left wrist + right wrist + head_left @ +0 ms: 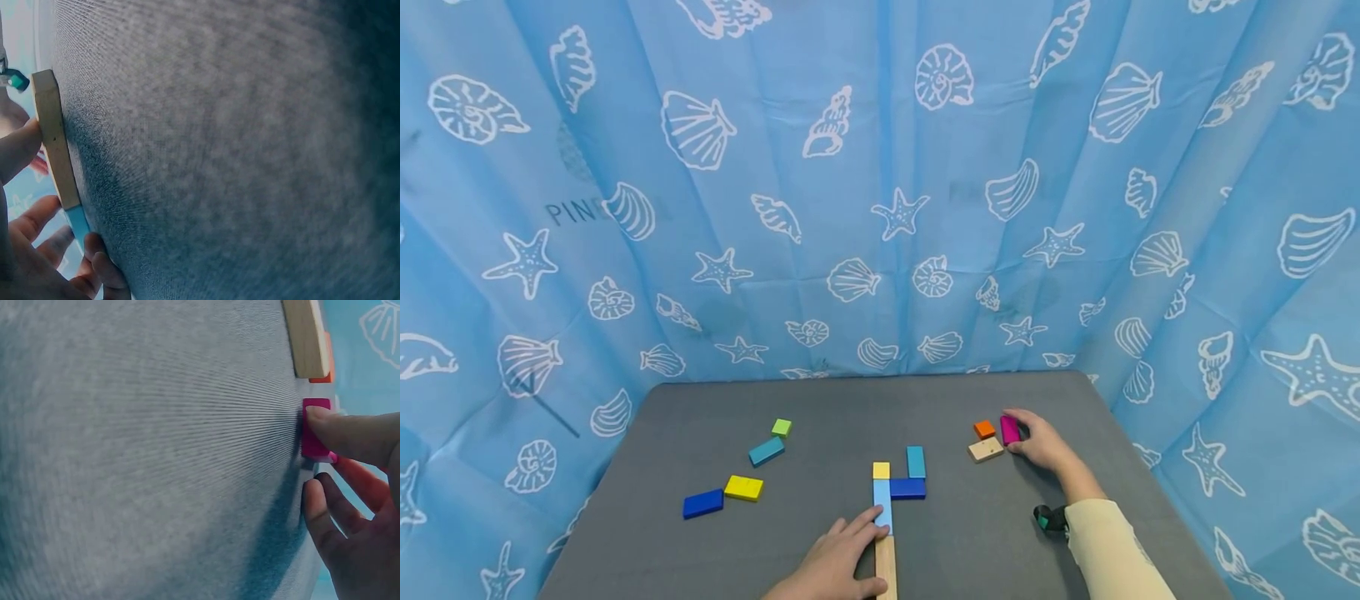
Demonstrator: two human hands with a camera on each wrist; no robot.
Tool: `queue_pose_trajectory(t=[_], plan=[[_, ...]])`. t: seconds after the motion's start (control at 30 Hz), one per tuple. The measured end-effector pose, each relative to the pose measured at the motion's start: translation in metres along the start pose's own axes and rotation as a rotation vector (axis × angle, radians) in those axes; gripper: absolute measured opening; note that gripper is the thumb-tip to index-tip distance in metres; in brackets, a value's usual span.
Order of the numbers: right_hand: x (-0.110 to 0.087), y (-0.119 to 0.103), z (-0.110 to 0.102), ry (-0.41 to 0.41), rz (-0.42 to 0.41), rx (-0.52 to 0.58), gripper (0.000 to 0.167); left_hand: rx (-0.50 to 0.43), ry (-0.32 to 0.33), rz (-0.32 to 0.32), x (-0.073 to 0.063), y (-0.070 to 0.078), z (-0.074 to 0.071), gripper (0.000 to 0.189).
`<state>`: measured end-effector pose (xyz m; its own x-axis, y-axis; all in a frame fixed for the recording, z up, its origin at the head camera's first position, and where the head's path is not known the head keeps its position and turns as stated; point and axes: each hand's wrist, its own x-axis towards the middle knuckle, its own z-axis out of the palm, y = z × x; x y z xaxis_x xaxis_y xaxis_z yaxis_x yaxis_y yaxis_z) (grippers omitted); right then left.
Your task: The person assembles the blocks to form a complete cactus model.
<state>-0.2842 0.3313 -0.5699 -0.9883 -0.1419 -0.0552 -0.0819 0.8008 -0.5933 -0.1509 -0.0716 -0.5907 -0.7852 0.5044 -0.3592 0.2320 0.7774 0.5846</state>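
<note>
My right hand (1043,443) pinches a magenta block (1009,428) between thumb and fingers at the table's back right; the thumb lies on its face in the right wrist view. Left of that block sit an orange block (984,429) and a pale wooden block (986,450). At the front middle my left hand (837,560) rests its fingertips on a light blue block (882,497), with the thumb against a long wooden block (887,565). Those two stand end to end, and a small light yellow block (881,471) tops the row. A dark blue block (907,489) adjoins on the right, with a teal block (915,462) behind it.
Left on the grey table (647,467) lie a dark blue block (703,504), a yellow block (743,488), a teal block (766,451) and a green block (782,427). A blue shell-patterned curtain (880,317) stands behind the table and along its sides.
</note>
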Motion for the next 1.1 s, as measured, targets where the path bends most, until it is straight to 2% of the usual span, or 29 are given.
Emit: queue_pose_trajectory(t=[0.2,0.43,0.57,0.8,1.1], plan=[[-0.002,0.000,-0.002,0.051,0.044,-0.018,0.066,-0.014,-0.011,-0.025,0.003,0.001,0.001,0.064],[-0.006,-0.005,-0.007,0.100,0.016,0.012,0.066,-0.023,-0.009,-0.021,0.003,-0.002,0.002,0.062],[-0.008,-0.019,-0.008,0.100,-0.018,0.066,0.066,-0.024,0.003,-0.004,0.001,-0.004,0.001,0.064],[-0.010,-0.051,-0.009,0.110,-0.093,0.070,0.065,-0.023,-0.004,-0.009,0.002,-0.003,0.000,0.063],[-0.004,-0.073,-0.001,0.085,-0.124,0.091,0.064,-0.012,-0.007,-0.024,0.003,0.000,0.000,0.062]])
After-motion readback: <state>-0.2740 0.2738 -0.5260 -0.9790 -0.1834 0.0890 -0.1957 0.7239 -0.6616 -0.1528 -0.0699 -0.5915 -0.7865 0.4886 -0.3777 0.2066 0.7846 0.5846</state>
